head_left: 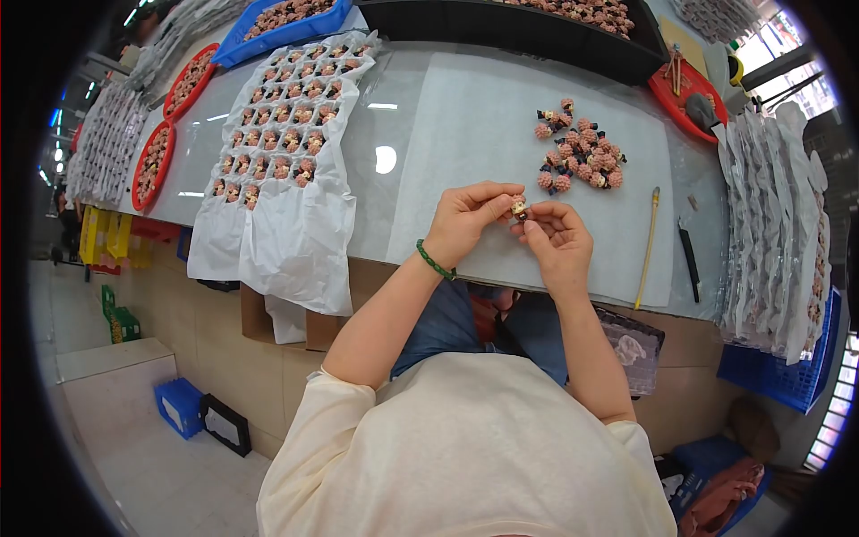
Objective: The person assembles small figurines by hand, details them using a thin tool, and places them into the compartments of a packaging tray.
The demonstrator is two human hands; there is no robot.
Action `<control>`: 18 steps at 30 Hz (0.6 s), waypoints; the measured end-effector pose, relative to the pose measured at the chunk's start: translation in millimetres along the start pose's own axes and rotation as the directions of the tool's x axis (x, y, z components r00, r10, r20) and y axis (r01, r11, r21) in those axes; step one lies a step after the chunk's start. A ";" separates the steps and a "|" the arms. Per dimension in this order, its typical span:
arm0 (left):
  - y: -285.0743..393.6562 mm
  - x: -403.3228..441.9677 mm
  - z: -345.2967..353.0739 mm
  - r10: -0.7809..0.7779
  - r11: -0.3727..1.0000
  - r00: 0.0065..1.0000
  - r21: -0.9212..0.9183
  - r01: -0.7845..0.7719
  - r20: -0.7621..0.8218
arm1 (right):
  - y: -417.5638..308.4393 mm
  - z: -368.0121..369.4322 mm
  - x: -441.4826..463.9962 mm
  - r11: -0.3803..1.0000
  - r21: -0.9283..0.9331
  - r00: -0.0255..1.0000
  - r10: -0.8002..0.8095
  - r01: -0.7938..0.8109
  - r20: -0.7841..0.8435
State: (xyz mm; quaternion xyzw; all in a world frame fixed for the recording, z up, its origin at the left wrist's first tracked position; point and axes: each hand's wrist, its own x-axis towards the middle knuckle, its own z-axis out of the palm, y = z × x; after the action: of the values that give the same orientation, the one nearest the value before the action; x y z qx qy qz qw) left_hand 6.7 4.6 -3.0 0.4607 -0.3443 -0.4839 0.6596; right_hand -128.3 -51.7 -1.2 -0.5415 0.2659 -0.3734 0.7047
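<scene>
Between my two hands is a small figurine (519,209) with a knobbly pink top, a pale face and a dark base. The fingertips of my left hand (467,217) pinch its upper part. My right hand (560,243) has its thumb and fingers closed at the figurine's lower side. Just beyond my hands, a heap of similar figurines (586,161) lies on a white sheet (456,134). Left of my hands, more figurines stand in rows in a paper-lined tray (295,219), whose near part is covered by white paper.
A thin brush (649,246) and a dark pen-like tool (689,259) lie at the right. Red trays (167,170), a blue bin (234,49) and a long black bin (501,31) hold more figurines. Stacked wrapped trays (774,233) rise at the right edge.
</scene>
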 end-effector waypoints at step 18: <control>4.7 0.5 2.7 -0.003 1.000 0.999 -0.023 0.004 0.039 | 3.5 -0.8 1.8 0.993 -0.047 0.992 -0.115 0.112 -0.060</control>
State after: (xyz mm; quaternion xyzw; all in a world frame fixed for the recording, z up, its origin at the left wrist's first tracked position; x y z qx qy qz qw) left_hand 6.0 3.9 2.4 0.4442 -0.3510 -0.4977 0.6571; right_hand -127.1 -53.2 -4.8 -0.5589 0.2646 -0.4238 0.6618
